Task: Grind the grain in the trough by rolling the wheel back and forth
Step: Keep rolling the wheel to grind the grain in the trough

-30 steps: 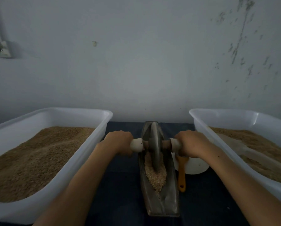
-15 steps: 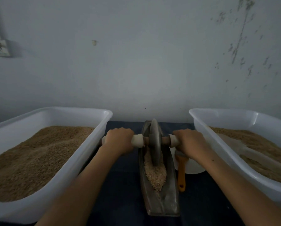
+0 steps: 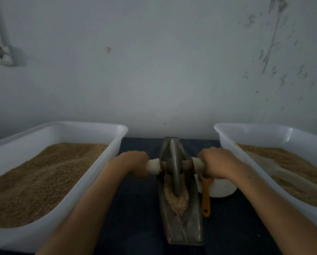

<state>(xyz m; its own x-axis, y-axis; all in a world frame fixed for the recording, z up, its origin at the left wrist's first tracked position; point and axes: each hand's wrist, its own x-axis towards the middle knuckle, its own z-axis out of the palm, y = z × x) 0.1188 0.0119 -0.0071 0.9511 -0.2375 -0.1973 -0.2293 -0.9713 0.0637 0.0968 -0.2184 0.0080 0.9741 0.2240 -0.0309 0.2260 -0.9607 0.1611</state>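
Observation:
A narrow grey metal trough (image 3: 192,218) lies lengthwise in front of me on the dark table. Pale crushed grain (image 3: 177,201) fills its middle and near part. A grey grinding wheel (image 3: 174,170) stands upright in the trough, its lower edge in the grain. A wooden axle with white end grips (image 3: 153,166) runs through the wheel. My left hand (image 3: 133,162) grips the left end of the axle. My right hand (image 3: 215,162) grips the right end.
A large white tub of brown grain (image 3: 91,183) stands at the left, and a second white tub (image 3: 246,157) at the right. An orange-handled brush (image 3: 205,197) and a white bowl (image 3: 220,188) lie right of the trough. A wall rises close behind.
The wheel and both hands rolled away from me and then came back toward me, ending a little nearer along the trough.

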